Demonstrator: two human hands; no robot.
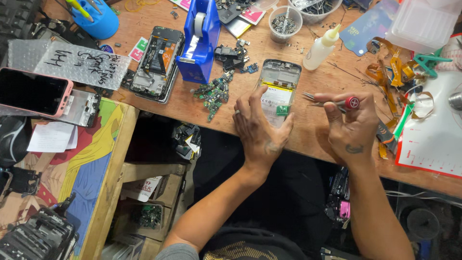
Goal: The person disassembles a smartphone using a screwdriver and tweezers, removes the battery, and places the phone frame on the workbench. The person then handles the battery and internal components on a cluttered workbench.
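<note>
The left hand (260, 130) lies flat over the near end of an opened phone (278, 89) on the bench (308, 139), fingers together and pressed down to steady it. The phone sits back-up with its cover off, battery showing, between a heap of small boards (214, 94) and a glue bottle (321, 48). The right hand (353, 127) pinches a red-capped screwdriver (344, 102) between thumb and fingers, with tweezers (315, 98) alongside it — both tips aim at the phone's right edge, near but apparently not yet touching. The step in hand looks like work inside the open frame, a screw or small part by the green tab. The next move likely calls for a steady hold and a fine, exact tip placement — loose parts lie close by.
</note>
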